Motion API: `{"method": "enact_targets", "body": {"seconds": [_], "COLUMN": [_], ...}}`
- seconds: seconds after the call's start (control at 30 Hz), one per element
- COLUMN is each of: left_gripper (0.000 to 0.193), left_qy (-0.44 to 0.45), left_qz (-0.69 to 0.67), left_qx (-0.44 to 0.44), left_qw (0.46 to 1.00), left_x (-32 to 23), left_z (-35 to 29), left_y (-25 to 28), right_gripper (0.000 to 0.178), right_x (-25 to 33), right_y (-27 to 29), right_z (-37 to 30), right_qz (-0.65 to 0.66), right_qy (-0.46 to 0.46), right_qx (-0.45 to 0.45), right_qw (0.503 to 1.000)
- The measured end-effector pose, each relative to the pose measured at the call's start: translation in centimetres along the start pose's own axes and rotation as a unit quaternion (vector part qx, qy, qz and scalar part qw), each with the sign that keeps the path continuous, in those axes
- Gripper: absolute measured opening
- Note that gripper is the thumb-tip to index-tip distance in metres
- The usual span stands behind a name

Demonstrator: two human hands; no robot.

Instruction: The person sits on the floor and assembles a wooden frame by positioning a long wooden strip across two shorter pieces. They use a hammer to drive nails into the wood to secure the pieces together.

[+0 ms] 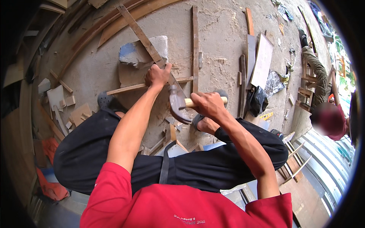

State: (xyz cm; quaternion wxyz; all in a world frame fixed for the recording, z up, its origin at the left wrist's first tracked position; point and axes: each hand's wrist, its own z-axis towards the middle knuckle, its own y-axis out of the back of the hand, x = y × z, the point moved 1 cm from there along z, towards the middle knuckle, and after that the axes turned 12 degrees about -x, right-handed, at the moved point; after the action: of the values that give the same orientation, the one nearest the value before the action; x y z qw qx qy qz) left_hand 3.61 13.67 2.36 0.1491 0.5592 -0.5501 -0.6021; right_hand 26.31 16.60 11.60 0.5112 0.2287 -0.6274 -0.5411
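Observation:
My right hand [209,104] is closed around the pale handle of a claw hammer [177,102], its dark metal head to the left. My left hand [158,76] is closed on a long wooden strip [141,36], which slants from the upper left across a rough white block with a blue patch [129,53]. The strip's near end lies beside the hammer head, which partly covers it. A thinner crosswise wooden slat [129,89] passes by my left hand and reaches another long strip [195,41]. Any nail is too small to make out.
Curved boards [100,30] lie at the upper left, with wood scraps [57,97] below. To the right are a white board [262,60], a black plastic bag [257,100] and more strips. Another person [329,119] is at the far right. Offcuts lie between my legs.

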Motion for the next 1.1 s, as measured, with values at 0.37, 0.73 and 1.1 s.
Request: {"method": "enact_targets", "body": {"seconds": [0.37, 0.73, 1.1], "left_gripper": [0.069, 0.062, 0.069], "left_qy": [0.001, -0.001, 0.003], "left_qz": [-0.005, -0.013, -0.009], "left_qx": [-0.008, -0.035, -0.029], "left_qw": [1.000, 0.999, 1.000], "left_x": [0.1, -0.3, 0.1], "left_z": [-0.2, -0.1, 0.7], "left_y": [0.1, 0.0, -0.4], "right_gripper": [0.031, 0.021, 0.027], "right_x": [0.4, -0.9, -1.2], "right_y": [0.3, -0.3, -0.5], "right_z": [0.4, 1.2, 0.5], "right_qz": [0.032, -0.037, -0.009], "right_qy": [0.019, -0.049, -0.051], "right_qx": [0.037, 0.052, -0.018], "right_qw": [0.999, 0.997, 0.998]}}
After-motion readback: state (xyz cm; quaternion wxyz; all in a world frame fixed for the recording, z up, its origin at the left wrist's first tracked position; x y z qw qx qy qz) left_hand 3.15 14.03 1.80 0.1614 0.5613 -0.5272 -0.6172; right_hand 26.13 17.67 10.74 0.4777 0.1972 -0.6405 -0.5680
